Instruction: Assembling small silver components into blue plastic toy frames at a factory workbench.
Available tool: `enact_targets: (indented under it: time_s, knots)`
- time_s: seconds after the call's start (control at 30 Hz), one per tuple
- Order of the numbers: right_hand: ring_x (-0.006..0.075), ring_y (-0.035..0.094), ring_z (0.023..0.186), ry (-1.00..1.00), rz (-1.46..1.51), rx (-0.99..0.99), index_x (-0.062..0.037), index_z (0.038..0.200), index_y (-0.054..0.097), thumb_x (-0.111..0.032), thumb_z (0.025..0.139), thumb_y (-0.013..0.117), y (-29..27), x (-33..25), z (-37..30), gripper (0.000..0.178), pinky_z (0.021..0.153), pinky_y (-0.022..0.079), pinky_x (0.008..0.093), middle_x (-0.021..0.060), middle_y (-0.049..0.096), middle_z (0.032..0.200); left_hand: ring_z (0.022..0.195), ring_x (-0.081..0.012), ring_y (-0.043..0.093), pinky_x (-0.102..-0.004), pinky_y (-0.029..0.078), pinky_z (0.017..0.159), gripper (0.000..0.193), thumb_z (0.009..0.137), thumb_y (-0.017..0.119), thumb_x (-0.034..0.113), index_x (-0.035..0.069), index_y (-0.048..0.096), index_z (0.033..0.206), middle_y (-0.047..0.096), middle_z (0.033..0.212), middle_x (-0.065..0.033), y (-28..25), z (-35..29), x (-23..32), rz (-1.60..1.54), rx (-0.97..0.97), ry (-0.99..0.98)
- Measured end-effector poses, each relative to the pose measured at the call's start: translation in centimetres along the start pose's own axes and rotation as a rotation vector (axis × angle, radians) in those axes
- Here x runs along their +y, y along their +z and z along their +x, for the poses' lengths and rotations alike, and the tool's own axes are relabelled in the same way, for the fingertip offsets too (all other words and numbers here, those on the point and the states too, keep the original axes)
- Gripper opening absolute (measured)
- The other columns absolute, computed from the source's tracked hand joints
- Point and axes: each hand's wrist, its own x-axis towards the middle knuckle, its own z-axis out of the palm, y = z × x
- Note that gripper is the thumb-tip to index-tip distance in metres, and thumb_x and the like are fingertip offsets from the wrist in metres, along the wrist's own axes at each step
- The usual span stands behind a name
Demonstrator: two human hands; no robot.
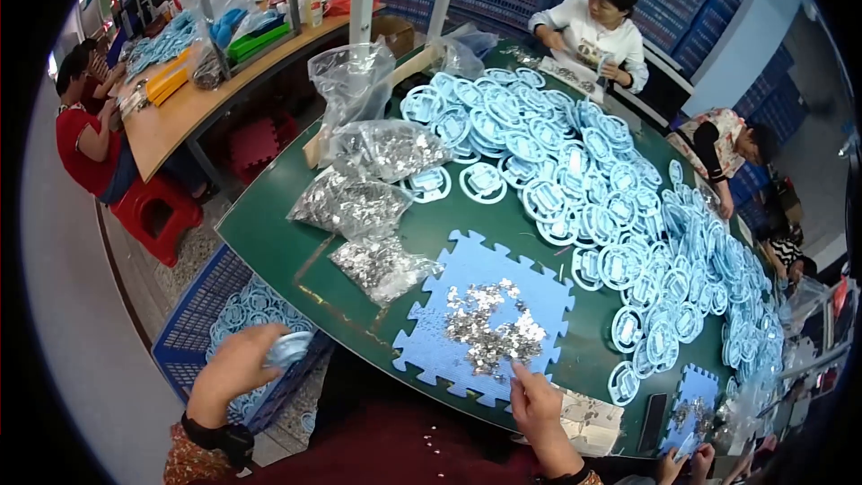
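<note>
My left hand [232, 370] is closed on a light blue plastic part [289, 350], held over a blue plastic crate [184, 341] at the table's near left. Similar pale blue parts fill the crate. My right hand [536, 401] is at the near edge of a blue foam mat [458, 260], its fingers drawn together. Whatever its fingertips hold, if anything, is too small to tell. Just beyond them, small silvery metal pieces [494, 323] lie scattered over the mat.
A large heap of light blue oval parts [575, 171] covers the green table [269, 207]. Clear bags of metal pieces [350, 202] lie left of the mat. Cardboard [588, 422] and a phone [654, 422] are at the near right. Co-workers [597, 31] sit around the table.
</note>
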Motion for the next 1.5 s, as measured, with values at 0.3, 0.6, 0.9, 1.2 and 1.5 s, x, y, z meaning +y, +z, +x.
enact_targets:
  time_s: [0.3,0.6,0.9,1.2,1.5]
  knots:
    - [0.0384,0.065,0.086,0.493,-0.372,0.023,-0.0068,0.107,0.065,-0.015,0.078,0.075,1.0,15.8,10.7,0.032,0.072,0.053,0.0462,0.017,0.062,0.106,0.103,-0.0367,0.062,-0.042,0.051,0.086,0.043,0.073,0.077,0.007,0.005,0.06,0.112,0.064,0.112,-0.0158,3.9,4.3,5.2,-0.085,0.261,0.201]
    - [0.0378,0.065,0.071,0.218,-0.584,-0.05,-0.0023,0.088,0.058,-0.012,0.075,0.068,-0.1,24.0,12.7,0.019,0.06,0.054,0.0469,0.0172,0.058,0.097,0.095,-0.0326,0.065,-0.0393,0.053,0.081,0.033,0.08,0.071,0.01,0.007,0.062,0.111,0.067,0.106,-0.0115,6.6,7.0,7.6,-0.257,0.218,0.272]
    - [0.0391,0.066,0.076,0.352,-0.601,-0.046,-0.0013,0.077,0.067,-0.018,0.075,0.075,1.4,24.7,13.8,0.018,0.07,0.053,0.0473,0.0189,0.06,0.094,0.089,-0.0265,0.068,-0.0353,0.054,0.075,0.027,0.084,0.069,0.01,0.005,0.063,0.11,0.068,0.101,-0.0112,9.6,9.5,9.3,-0.459,0.163,0.314]
    - [0.0047,0.036,0.041,0.881,0.647,0.169,-0.0031,0.082,0.066,-0.014,0.081,0.069,-2.0,18.8,10.8,0.012,0.038,0.025,0.0233,-0.0025,0.053,0.058,0.096,-0.0178,0.067,-0.0306,0.055,0.082,0.038,0.09,0.067,0.009,0.003,0.055,0.126,0.065,0.115,-0.0128,13.0,11.6,9.7,-1.265,-0.249,0.139]
    - [0.0173,0.058,0.062,0.224,0.392,-0.239,-0.0064,0.099,0.071,-0.012,0.081,0.073,6.8,-1.2,12.7,0.019,0.056,0.046,0.0306,0.006,0.062,0.083,0.105,-0.0114,0.056,-0.027,0.051,0.085,0.061,0.088,0.07,0.004,0.003,0.036,0.139,0.057,0.113,-0.008,14.3,12.4,8.3,-1.724,-0.197,-0.087]
